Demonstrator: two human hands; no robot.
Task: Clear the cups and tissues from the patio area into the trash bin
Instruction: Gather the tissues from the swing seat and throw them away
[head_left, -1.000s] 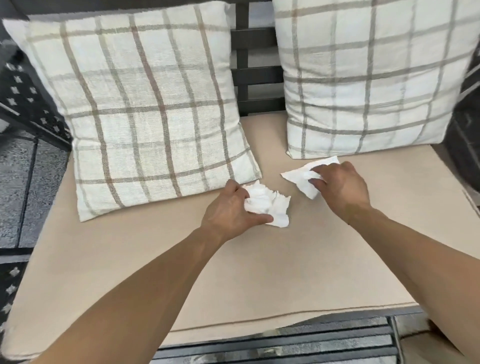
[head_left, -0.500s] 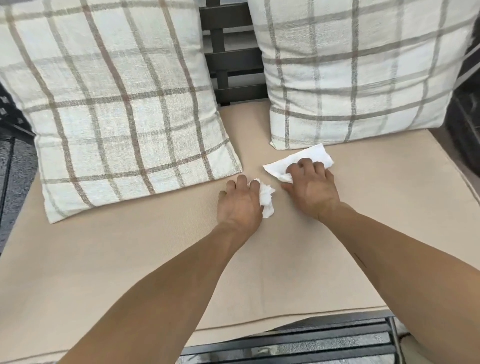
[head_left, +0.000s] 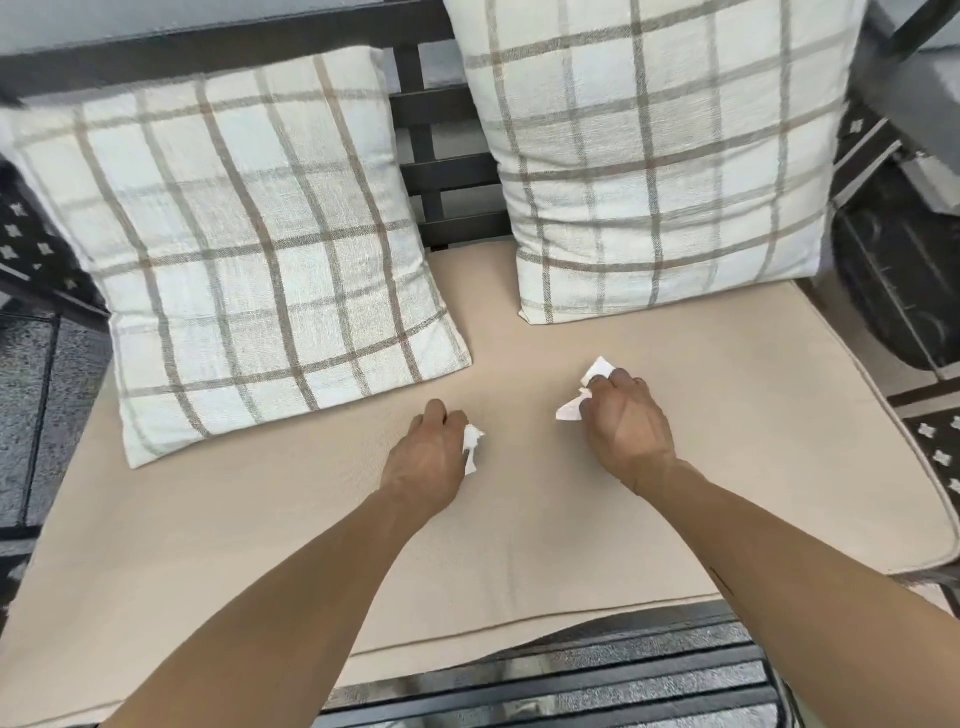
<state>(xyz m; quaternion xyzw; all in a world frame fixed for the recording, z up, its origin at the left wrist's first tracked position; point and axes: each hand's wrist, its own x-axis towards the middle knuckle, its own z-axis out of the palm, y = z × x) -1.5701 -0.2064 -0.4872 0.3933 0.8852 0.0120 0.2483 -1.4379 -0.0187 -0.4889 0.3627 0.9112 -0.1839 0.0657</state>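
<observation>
Crumpled white tissue (head_left: 471, 440) sits bunched inside your left hand (head_left: 427, 460), fingers curled round it; another white tissue scrap (head_left: 576, 408) pokes from your clenched right hand (head_left: 626, 426), both over the beige seat cushion (head_left: 727, 415).

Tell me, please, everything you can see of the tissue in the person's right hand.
The tissue is white, thin and paper-like, crumpled into a bunch. The right hand grips it with curled fingers, so most of it is hidden; only two parts show: a corner sticking out above the knuckles and a pointed flap below, toward the left. It sits low over the beige seat cushion, in front of the right plaid pillow; whether it touches the cushion cannot be told.
</observation>
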